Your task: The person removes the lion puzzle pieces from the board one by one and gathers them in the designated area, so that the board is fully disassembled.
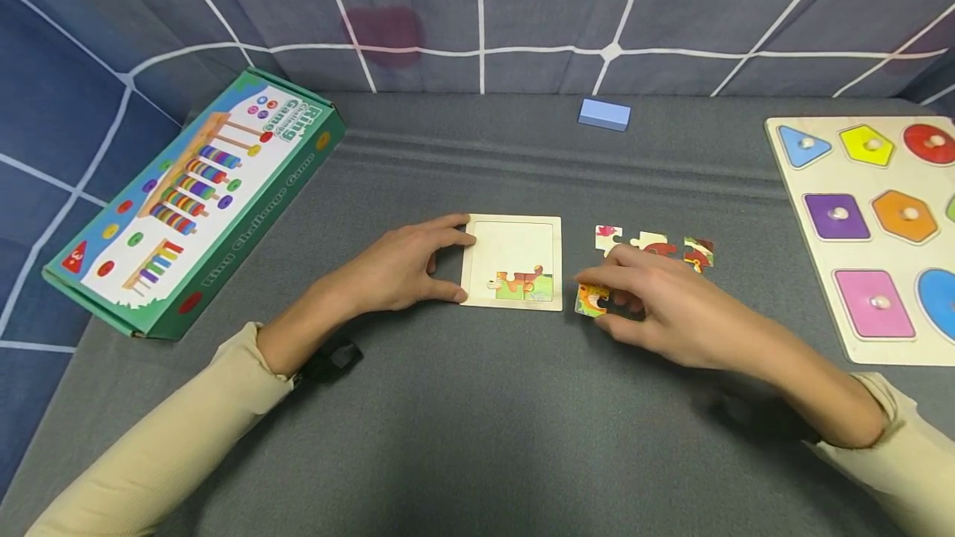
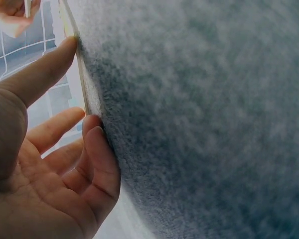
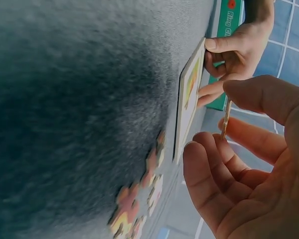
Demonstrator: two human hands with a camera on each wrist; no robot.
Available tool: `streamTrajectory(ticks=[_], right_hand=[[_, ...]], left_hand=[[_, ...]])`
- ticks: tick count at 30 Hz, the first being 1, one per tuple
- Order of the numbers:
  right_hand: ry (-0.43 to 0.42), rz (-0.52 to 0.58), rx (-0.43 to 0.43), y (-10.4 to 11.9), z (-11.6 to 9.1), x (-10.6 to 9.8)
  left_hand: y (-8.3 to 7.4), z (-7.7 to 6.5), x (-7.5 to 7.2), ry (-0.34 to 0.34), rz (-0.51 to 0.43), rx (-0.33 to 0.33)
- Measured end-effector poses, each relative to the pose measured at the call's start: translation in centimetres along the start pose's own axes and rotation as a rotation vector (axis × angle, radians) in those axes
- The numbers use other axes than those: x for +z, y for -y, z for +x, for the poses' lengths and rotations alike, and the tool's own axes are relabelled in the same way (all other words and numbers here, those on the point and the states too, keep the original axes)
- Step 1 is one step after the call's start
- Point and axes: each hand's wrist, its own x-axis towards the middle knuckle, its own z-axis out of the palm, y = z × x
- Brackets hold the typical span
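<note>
In the head view a square wooden puzzle board (image 1: 515, 243) lies flat, with joined puzzle pieces (image 1: 525, 285) along the lower right of its recess. My left hand (image 1: 403, 265) rests at the board's left side, thumb near the lower corner and fingertips near the upper one. My right hand (image 1: 671, 305) pinches a puzzle piece (image 1: 592, 300) between thumb and fingers, just right of the board. From the right wrist view this piece (image 3: 226, 119) appears edge-on, off the table. Loose puzzle pieces (image 1: 608, 237) lie beyond the right hand, which partly hides them.
A green ring game box (image 1: 216, 197) lies at the left. At the right is a wooden shape board (image 1: 828, 259) with knobbed shapes. A small blue block (image 1: 604, 115) sits at the back, before a checked cloth (image 1: 537, 15). Grey cloth covers the table (image 1: 462, 421).
</note>
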Motion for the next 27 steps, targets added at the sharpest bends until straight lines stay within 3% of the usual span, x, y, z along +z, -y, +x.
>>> streamTrajectory(ticks=[12, 27], right_hand=[[0.020, -0.004, -0.045, -0.8, -2.3, 0.8], [0.013, -0.039, -0.039, -1.2, -3.1, 1.4]], left_hand=[[0.0, -0.1, 0.1, -0.003, -0.002, 0.005], [-0.1, -0.1, 0.1, -0.006, -0.003, 0.002]])
